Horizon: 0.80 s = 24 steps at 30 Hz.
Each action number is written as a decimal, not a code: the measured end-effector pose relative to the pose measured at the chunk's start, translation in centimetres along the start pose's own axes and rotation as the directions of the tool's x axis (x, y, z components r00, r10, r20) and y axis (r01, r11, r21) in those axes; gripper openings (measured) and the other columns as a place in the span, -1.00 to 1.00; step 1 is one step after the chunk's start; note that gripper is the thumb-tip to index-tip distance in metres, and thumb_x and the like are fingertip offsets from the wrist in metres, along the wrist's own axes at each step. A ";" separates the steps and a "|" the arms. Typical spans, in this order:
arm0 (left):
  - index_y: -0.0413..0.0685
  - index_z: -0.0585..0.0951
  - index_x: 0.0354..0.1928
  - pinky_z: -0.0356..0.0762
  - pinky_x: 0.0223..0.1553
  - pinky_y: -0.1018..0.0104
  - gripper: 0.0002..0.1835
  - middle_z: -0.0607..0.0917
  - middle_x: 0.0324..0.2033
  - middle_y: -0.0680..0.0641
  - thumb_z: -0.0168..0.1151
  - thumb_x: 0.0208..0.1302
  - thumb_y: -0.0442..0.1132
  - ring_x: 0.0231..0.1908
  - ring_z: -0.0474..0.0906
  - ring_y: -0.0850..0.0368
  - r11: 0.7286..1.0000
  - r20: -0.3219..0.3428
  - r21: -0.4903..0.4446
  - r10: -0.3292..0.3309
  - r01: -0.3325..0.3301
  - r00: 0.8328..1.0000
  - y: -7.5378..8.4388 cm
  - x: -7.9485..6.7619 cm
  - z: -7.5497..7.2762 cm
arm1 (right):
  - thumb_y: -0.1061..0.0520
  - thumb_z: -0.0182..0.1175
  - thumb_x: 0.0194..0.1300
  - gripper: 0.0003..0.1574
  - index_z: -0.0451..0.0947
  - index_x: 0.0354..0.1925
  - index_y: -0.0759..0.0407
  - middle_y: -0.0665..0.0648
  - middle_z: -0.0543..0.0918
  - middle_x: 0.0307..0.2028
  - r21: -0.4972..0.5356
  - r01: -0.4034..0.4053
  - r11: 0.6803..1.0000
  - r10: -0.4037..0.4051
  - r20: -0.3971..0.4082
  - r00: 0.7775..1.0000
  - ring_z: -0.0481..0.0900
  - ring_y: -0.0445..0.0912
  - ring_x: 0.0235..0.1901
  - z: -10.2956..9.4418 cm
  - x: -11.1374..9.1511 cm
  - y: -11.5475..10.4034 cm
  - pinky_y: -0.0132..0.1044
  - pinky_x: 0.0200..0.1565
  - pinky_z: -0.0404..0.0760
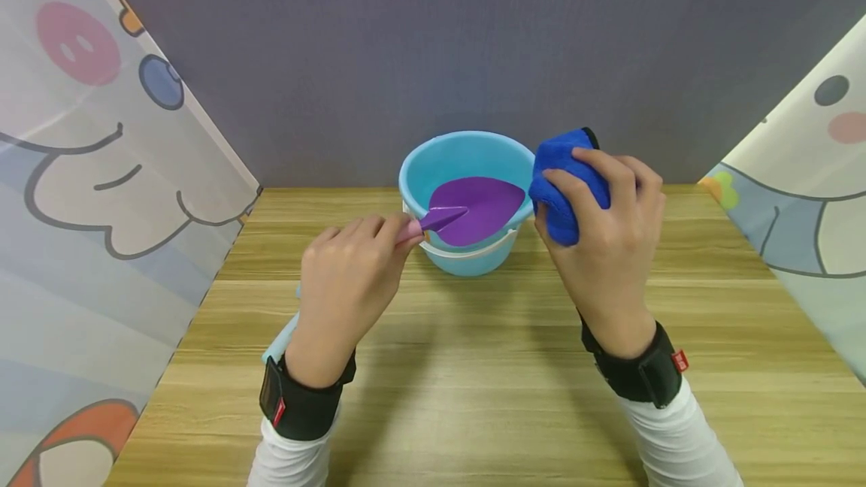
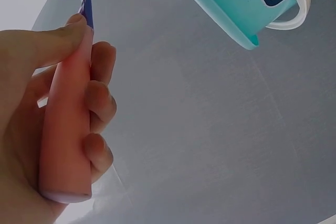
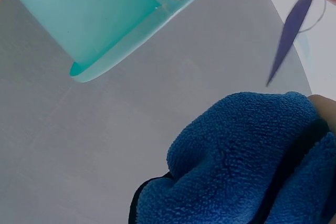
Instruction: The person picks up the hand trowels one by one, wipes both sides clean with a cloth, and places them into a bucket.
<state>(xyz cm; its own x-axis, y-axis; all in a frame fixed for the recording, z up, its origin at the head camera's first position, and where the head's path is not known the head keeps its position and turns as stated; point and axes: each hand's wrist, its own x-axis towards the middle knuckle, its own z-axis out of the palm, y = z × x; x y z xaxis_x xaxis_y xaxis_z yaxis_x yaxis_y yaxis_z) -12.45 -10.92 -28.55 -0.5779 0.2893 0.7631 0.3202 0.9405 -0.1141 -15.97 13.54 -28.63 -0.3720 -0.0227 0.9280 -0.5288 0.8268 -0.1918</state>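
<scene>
My left hand (image 1: 348, 276) grips a toy shovel by its pink handle (image 2: 68, 114), fingers wrapped round it and thumb along the top. The shovel's purple blade (image 1: 476, 209) points right and overlaps the mouth of a light blue bucket (image 1: 467, 265) in the head view. In my right hand (image 1: 612, 246) is a bunched blue cloth (image 1: 568, 179) with dark edging, pinched between thumb and fingers. The cloth is just right of the blade's tip, apart from it in the right wrist view. A white bucket handle (image 2: 302, 3) hangs down the bucket's front.
The bucket stands at the back of a wood-grain table (image 1: 460, 397), close to a grey upright panel (image 1: 433, 51). A light blue object (image 1: 280, 340) lies partly hidden under my left wrist. Cartoon-printed sheets (image 1: 101, 186) flank both sides.
</scene>
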 end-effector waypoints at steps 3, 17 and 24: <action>-0.10 0.66 -0.46 0.19 -0.81 0.26 -0.63 0.55 -0.79 -0.04 0.19 0.29 0.05 -0.77 0.42 0.07 1.000 0.003 -0.006 0.002 -0.002 1.000 0.1 0.0 0.1 | 0.17 0.39 0.05 -0.71 0.69 -0.18 0.16 0.35 0.63 0.03 0.024 0.002 1.000 -0.002 -0.027 1.000 0.38 0.32 0.08 -0.1 0.0 -0.3 0.36 0.03 0.38; -0.06 0.67 -0.44 0.23 -0.78 0.26 -0.69 0.64 -0.71 -0.03 0.22 0.28 0.01 -0.68 0.54 0.06 0.999 0.036 -0.032 0.010 -0.009 0.999 0.5 -0.1 0.2 | 0.17 0.45 -0.13 -0.57 0.69 -0.17 0.07 0.31 0.68 -0.04 0.124 0.225 0.966 -0.221 -0.043 0.974 0.45 0.32 0.03 0.0 -1.2 -3.5 0.35 -0.08 0.46; -0.07 0.65 -0.44 0.27 -0.77 0.27 -0.70 0.68 -0.68 -0.03 0.19 0.32 -0.01 -0.64 0.60 0.07 0.997 0.042 -0.038 0.062 -0.061 0.997 1.1 0.1 0.2 | 0.08 0.49 -0.12 -0.51 0.68 -0.12 0.08 0.29 0.66 -0.02 0.087 0.321 0.943 -0.327 0.072 0.942 0.44 0.33 0.05 0.9 -2.5 -4.5 0.28 -0.16 0.52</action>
<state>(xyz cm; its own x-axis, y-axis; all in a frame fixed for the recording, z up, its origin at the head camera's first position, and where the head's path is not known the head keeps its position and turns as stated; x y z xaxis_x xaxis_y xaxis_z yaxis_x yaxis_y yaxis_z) -12.28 -9.83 -28.76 -0.5876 0.3546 0.7273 0.3828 0.9137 -0.1362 -13.31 9.38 -30.36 -0.2327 -0.3325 0.9140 -0.6842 0.7238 0.0891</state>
